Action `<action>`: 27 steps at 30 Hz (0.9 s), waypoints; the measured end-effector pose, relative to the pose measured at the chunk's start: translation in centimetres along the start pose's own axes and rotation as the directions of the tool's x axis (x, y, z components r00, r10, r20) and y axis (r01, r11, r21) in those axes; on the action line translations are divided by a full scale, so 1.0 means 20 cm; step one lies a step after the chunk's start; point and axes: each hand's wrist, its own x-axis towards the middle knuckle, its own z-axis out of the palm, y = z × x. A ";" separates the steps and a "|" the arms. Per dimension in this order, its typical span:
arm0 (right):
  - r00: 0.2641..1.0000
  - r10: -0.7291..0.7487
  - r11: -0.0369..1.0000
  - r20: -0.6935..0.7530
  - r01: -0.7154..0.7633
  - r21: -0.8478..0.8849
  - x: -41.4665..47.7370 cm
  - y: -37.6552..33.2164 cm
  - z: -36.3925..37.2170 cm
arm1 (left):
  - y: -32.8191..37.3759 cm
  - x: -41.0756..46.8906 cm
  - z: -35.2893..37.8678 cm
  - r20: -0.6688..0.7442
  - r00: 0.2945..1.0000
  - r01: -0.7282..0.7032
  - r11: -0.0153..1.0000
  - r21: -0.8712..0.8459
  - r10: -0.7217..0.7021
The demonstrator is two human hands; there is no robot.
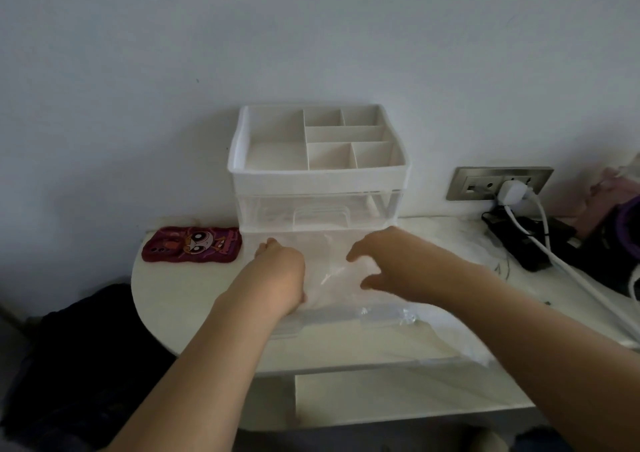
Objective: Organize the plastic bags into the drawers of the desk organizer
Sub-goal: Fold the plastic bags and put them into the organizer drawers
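Pressing the plastic bags (339,271) down into the open lower drawer (346,318)

The desk organizer (318,174) stands at the back of the white table (166,295), close to the wall. Its upper drawer (320,214) is closed, and the lower drawer is pulled out toward the person. Clear, crumpled plastic bags lie inside this drawer, and both hands are on them. The right hand (384,261) has its fingers spread and a little bent, like a claw, over the middle of the plastic. The left hand (280,271) is at the left side of the drawer. Only its back shows, so I cannot tell if its fingers pinch the plastic or only push it. A red phone case (192,245) lies just left of the organizer, and a wall socket (498,183) is on the right.

I judge that the step in hand is packing the bags into the lower drawer. The next move, I think, calls for flattening the plastic below the drawer's rim, then taking both hands out and pushing the drawer in by its front. Plastic that springs up could catch under the upper drawer and stop it from closing
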 end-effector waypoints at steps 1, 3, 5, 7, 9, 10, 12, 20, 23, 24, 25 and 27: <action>0.996 -0.011 0.997 -0.091 0.018 0.072 -0.04 0.03 -0.03 | -0.01 -0.01 0.01 -0.087 0.996 -0.039 0.998 -0.045 0.035; 0.954 0.029 0.975 -0.297 0.038 0.217 -0.12 0.10 -0.08 | -0.03 -0.02 0.03 -0.257 0.961 -0.141 0.983 -0.120 0.107; 0.911 0.161 0.946 -0.379 -0.033 0.324 -0.20 0.22 -0.11 | -0.02 -0.04 0.04 -0.355 0.920 -0.249 0.947 -0.204 0.166; 0.954 0.253 0.927 -0.162 -0.191 0.324 -0.25 0.34 -0.09 | 0.00 -0.05 0.05 -0.371 0.902 -0.340 0.893 -0.294 0.221; 0.940 0.284 0.932 0.190 -0.317 0.176 -0.28 0.42 0.00 | 0.02 -0.05 0.06 -0.300 0.911 -0.384 0.843 -0.377 0.282; 0.914 0.300 0.938 0.272 -0.334 0.090 -0.28 0.46 0.06 | 0.04 -0.05 0.08 -0.264 0.913 -0.398 0.826 -0.399 0.313; 0.905 0.337 0.939 0.260 -0.342 -0.024 -0.27 0.51 0.16 | 0.04 -0.02 0.08 -0.244 0.909 -0.412 0.816 -0.405 0.338; 0.924 0.283 0.957 0.259 -0.291 -0.008 -0.21 0.60 0.32 | 0.00 0.15 0.08 0.044 0.939 -0.327 0.923 -0.202 0.342; 0.939 0.292 0.956 0.183 -0.292 -0.025 -0.21 0.61 0.31 | 0.01 0.17 0.09 0.033 0.944 -0.319 0.936 -0.150 0.327; 0.942 0.306 0.952 0.138 -0.303 -0.041 -0.21 0.60 0.31 | 0.01 0.17 0.09 0.019 0.946 -0.317 0.937 -0.150 0.323; 0.943 0.320 0.947 0.096 -0.317 -0.042 -0.20 0.60 0.31 | 0.01 0.16 0.09 0.004 0.947 -0.316 0.936 -0.155 0.320; 0.938 0.344 0.939 0.044 -0.344 -0.018 -0.20 0.60 0.31 | 0.01 0.14 0.08 -0.042 0.947 -0.319 0.932 -0.173 0.317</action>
